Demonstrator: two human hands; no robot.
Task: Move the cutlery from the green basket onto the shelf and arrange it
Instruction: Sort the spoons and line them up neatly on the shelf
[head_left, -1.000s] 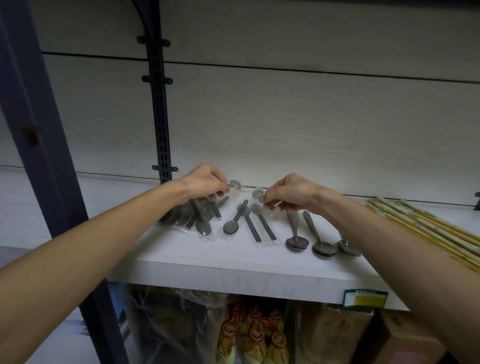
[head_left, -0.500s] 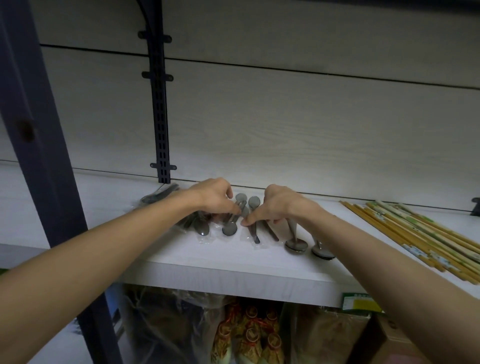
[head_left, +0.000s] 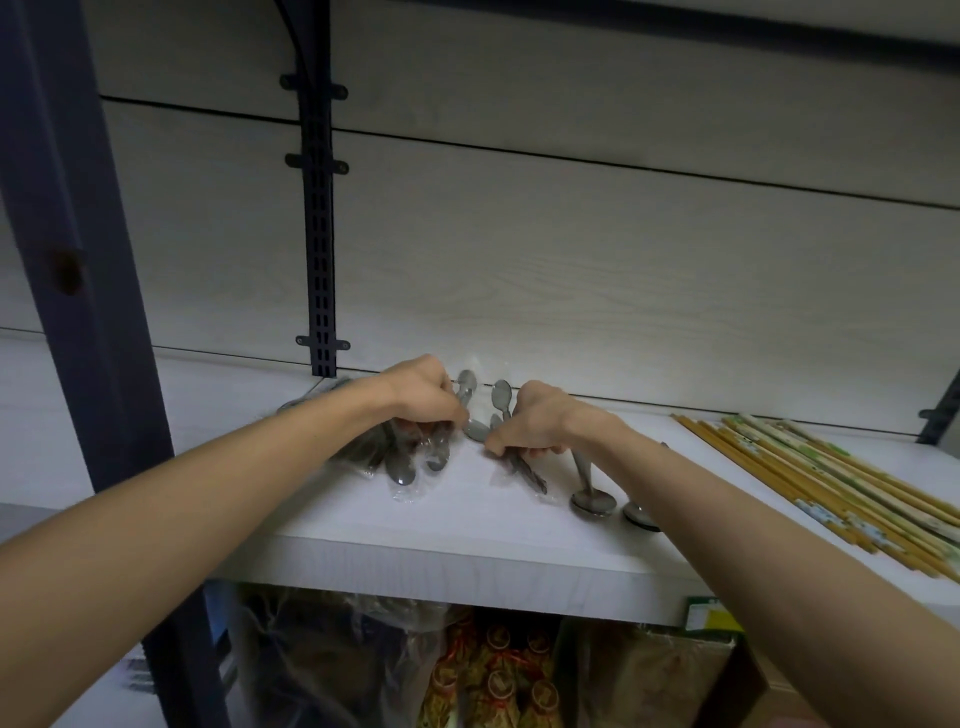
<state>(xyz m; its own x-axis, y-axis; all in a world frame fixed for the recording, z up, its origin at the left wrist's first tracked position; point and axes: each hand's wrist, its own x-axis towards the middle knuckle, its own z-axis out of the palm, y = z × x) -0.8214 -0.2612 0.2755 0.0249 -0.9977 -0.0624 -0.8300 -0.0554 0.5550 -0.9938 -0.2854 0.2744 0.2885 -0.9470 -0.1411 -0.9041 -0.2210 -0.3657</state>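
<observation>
Nearest, on the shelf (head_left: 363, 551) front: two loose spoons (head_left: 592, 499) resting bowl-down. Further back, right hand (head_left: 530, 426) curled, pinching wrapped cutlery (head_left: 524, 473); left hand (head_left: 423, 397) curled over a heap of wrapped spoons (head_left: 400, 462). Chopsticks (head_left: 831, 483) off right. Green basket out of sight. Arranging step, probably; next, likely spreading the heap into an even row without tearing wrappers.

Wrapped grey spoons (head_left: 402, 470) flat on shelf (head_left: 467, 551)
</observation>
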